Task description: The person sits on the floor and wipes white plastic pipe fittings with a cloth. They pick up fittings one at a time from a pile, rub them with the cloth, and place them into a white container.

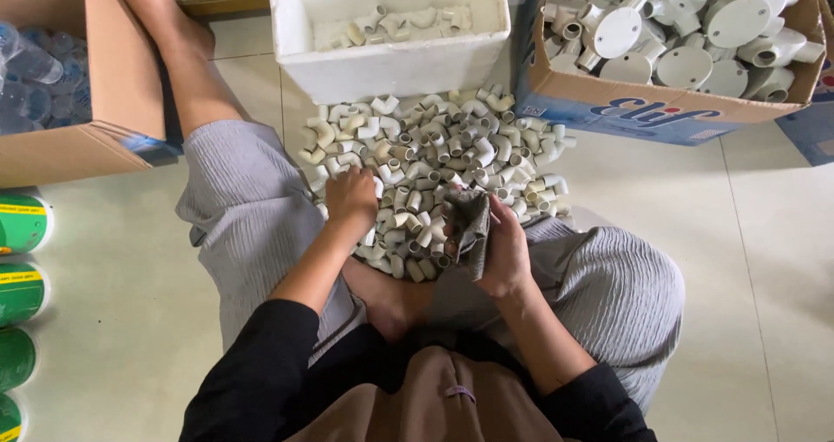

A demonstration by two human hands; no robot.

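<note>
Just below the white foam box (391, 64), our left hand (350, 197) rests fingers-curled on the elbow-fitting pile (434, 159), prob. gripping one, w/ the right hand (502, 246) closed round a grey rag (469, 225) beside it, pile's near edge.

We are viewing an evenly bright, diffuse daylight scene: soft shadows are falling beneath the white foam box (388, 59), the tiled floor (738, 233) is reflecting mild glare, and edges are bending slightly.

floor (764, 259): pale tiles, thin grout lines | light: soft, even daylight
</note>
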